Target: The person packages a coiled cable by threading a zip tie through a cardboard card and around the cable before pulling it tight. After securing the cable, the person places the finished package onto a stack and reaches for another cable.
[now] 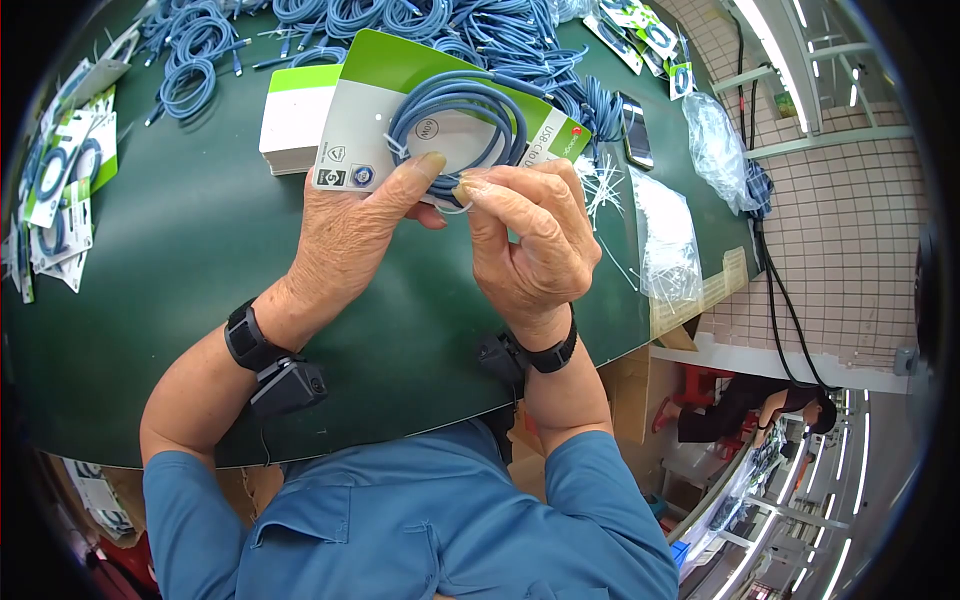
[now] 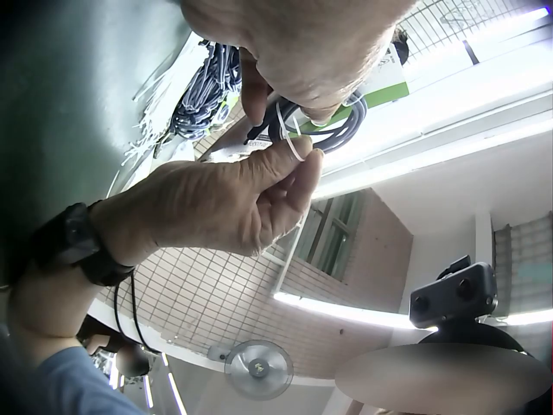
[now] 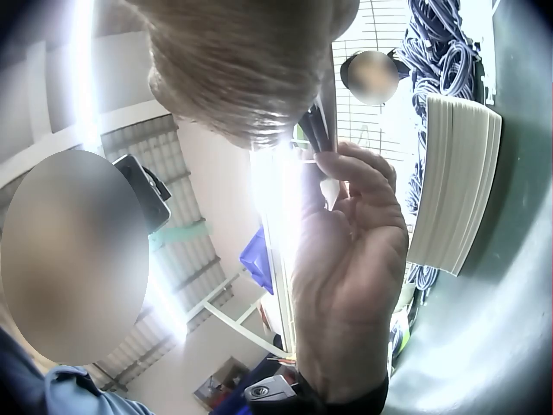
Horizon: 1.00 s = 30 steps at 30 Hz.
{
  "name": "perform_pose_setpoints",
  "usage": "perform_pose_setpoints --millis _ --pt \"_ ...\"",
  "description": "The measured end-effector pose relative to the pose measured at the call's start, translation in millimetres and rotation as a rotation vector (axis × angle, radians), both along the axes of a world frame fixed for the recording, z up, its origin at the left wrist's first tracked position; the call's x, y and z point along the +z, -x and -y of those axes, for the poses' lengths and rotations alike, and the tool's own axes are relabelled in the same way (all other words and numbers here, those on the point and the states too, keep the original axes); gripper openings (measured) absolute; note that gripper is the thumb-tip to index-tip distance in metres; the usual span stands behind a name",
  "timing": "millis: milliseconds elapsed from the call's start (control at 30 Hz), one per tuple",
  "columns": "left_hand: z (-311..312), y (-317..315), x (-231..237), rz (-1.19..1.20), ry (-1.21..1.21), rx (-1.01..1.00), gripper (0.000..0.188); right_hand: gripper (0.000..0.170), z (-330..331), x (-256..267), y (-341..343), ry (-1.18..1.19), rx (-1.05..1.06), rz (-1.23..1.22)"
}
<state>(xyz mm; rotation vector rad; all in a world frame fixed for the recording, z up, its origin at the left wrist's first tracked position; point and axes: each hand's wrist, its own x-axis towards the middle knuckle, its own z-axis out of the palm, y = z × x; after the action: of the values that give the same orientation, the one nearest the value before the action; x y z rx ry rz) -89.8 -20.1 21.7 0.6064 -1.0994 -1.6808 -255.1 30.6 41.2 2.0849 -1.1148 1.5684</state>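
A coiled blue cable [image 1: 470, 92] lies against a green and white card [image 1: 350, 112], both held up over the table. The left hand [image 1: 345, 225] grips the card's lower edge and the coil, its thumb across the front. At the coil's lower side, the right hand [image 1: 535, 230] pinches a thin white tie with thumb and index finger. In the left wrist view the tie [image 2: 290, 138] forms a loop by the cable, between the right hand's fingertips [image 2: 302, 151]. The right wrist view shows the left hand [image 3: 346, 259] with its fingers at the card's edge.
A stack of cards [image 1: 290, 125] stands behind the left hand. Many coiled blue cables [image 1: 350, 15] cover the table's back. Carded cables [image 1: 75, 185] lie at the left. At the right are loose white ties [image 1: 603, 190], a phone [image 1: 636, 130] and a bag of ties [image 1: 668, 240].
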Motion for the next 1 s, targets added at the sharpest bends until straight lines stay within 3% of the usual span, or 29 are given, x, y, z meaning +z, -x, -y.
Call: perform_pose_setpoints --millis 567,700,1000 --pt "-0.7 -0.6 -3.9 0.008 0.045 0.002 0.027 0.021 -1.4 4.3 -5.9 -0.147 -0.007 -0.029" --pt "-0.3 -1.0 -1.7 0.018 0.079 -0.007 0.026 0.019 -2.0 -0.2 -7.7 -0.222 0.013 0.085" --pt "0.8 -1.7 -4.0 0.022 0.038 -0.011 0.025 0.019 -1.6 5.0 0.0 -0.202 0.056 -0.100"
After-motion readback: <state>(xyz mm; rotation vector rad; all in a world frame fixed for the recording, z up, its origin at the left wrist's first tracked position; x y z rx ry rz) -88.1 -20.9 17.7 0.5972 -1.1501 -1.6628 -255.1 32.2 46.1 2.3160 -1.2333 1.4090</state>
